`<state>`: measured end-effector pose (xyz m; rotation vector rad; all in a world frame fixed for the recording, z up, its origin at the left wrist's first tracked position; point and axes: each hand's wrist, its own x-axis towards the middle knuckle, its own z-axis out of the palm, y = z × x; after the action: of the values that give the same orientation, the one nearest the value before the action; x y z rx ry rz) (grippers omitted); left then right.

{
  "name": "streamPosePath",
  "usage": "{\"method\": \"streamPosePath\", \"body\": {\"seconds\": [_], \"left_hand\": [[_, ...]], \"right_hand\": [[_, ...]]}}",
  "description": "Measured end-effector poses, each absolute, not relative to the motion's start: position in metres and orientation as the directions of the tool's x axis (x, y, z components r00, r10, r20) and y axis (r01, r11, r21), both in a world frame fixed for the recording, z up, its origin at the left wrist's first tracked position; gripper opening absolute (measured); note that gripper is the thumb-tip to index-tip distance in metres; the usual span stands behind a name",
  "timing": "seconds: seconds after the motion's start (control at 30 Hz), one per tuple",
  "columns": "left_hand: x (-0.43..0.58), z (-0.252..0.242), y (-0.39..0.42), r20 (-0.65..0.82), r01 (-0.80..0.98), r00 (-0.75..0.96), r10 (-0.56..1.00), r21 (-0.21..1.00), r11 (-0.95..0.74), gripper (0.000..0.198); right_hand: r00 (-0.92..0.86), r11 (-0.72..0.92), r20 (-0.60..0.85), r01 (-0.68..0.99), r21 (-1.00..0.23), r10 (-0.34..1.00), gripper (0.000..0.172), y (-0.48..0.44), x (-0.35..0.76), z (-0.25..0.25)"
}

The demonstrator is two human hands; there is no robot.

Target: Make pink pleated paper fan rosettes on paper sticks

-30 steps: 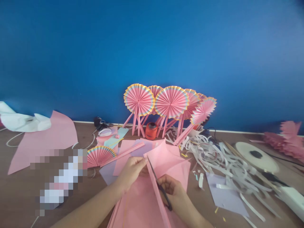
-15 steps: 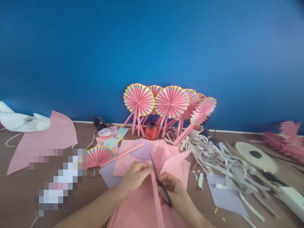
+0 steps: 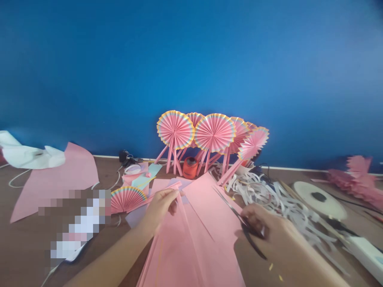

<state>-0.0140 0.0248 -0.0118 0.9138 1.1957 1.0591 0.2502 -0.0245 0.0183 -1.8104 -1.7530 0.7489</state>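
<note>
My left hand (image 3: pixel 163 205) pinches the upper end of a narrow pink paper strip (image 3: pixel 188 225), which slants down toward me over large pink sheets (image 3: pixel 215 259). Held in my right hand (image 3: pixel 266 223) is a pair of dark scissors (image 3: pixel 239 217), apart from the strip, with the blades pointing up and left. A loose pink sheet (image 3: pixel 202 199) lies between the two hands. Just left of my left hand is a pleated pink fan (image 3: pixel 128 199) with a striped rim.
Round pleated fans (image 3: pixel 214 133) on pink sticks lean at the blue wall behind an orange roll (image 3: pixel 190 167). White paper strips (image 3: pixel 269 199) are heaped at right, near a glue gun (image 3: pixel 365 255) and a pale round lid (image 3: pixel 318 199). A pink sheet (image 3: pixel 60 187) lies at left.
My right hand has moved right with the scissors, away from the strip. My left hand has shifted up and left with the strip's end. The pink sheet between them now lies flatter.
</note>
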Motion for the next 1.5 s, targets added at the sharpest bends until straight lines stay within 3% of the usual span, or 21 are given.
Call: {"method": "streamPosePath", "body": {"seconds": [0.1,0.2,0.37,0.43,0.53,0.6,0.73,0.87,0.93,0.97,1.03,1.1,1.17,1.27,1.5], "left_hand": [[-0.009,-0.013,0.025,-0.296,-0.193,0.075,0.952,0.933,0.305,0.028],[-0.005,-0.013,0.022,-0.318,-0.197,0.097,0.943,0.923,0.332,0.029],[-0.004,-0.014,0.012,-0.327,-0.160,0.142,0.934,0.924,0.347,0.030],[-0.003,-0.015,0.008,-0.307,-0.143,0.147,0.940,0.934,0.327,0.030],[0.001,-0.014,0.004,-0.235,-0.119,0.146,0.961,0.960,0.253,0.028],[0.002,-0.012,0.002,-0.171,-0.096,0.144,0.975,0.978,0.186,0.027],[-0.005,-0.004,-0.001,-0.128,-0.015,0.111,0.986,0.991,0.130,0.031],[-0.036,0.003,0.001,-0.150,0.054,0.063,0.987,0.988,0.147,0.034],[-0.063,0.005,0.005,-0.001,0.275,-0.078,0.997,0.961,0.023,0.031],[-0.078,0.005,0.007,0.141,0.483,-0.099,0.985,0.872,-0.077,0.025],[-0.106,0.003,0.008,0.303,0.833,0.061,0.951,0.510,-0.215,0.021],[-0.128,-0.003,0.008,0.235,0.941,0.282,0.930,0.120,-0.316,0.024],[-0.138,-0.008,0.006,0.117,0.926,0.371,0.921,-0.126,-0.356,0.017],[-0.139,-0.013,0.005,0.006,0.894,0.374,0.928,-0.271,-0.358,0.015],[-0.129,-0.023,0.011,0.004,0.911,0.281,0.960,-0.315,-0.266,0.024]], "right_hand": [[-0.060,0.046,-0.023,0.916,-0.399,0.998,0.011,-0.001,0.237,-0.004],[-0.116,0.102,-0.029,0.949,-0.299,0.993,0.011,0.018,0.229,-0.031],[-0.246,-0.028,-0.379,0.808,-0.588,0.892,0.020,0.030,0.239,-0.028],[-0.297,-0.023,-0.359,0.741,-0.671,0.885,0.011,0.028,0.233,-0.016],[-0.333,0.066,-0.140,0.539,-0.840,0.933,0.023,0.018,0.203,-0.005],[-0.436,0.053,-0.131,0.386,-0.921,0.890,0.027,0.010,0.177,-0.004],[-0.428,-0.045,-0.207,0.359,-0.932,0.880,0.045,0.003,0.146,-0.002],[-0.492,-0.014,-0.228,0.401,-0.916,0.840,0.048,0.006,0.145,0.008],[-0.480,-0.023,-0.245,0.421,-0.907,0.843,0.048,0.009,0.150,0.011],[-0.465,-0.025,-0.249,0.436,-0.900,0.849,0.048,0.010,0.153,0.011],[-0.438,-0.013,-0.243,0.464,-0.885,0.866,0.047,0.013,0.158,0.008],[-0.433,0.025,-0.213,0.481,-0.876,0.876,0.046,0.015,0.162,0.003],[-0.443,0.055,-0.195,0.492,-0.869,0.875,0.044,0.017,0.163,-0.001],[-0.456,0.087,-0.184,0.511,-0.855,0.871,0.043,0.018,0.161,-0.003],[-0.440,0.087,-0.185,0.528,-0.845,0.879,0.042,0.012,0.162,0.003]]}}
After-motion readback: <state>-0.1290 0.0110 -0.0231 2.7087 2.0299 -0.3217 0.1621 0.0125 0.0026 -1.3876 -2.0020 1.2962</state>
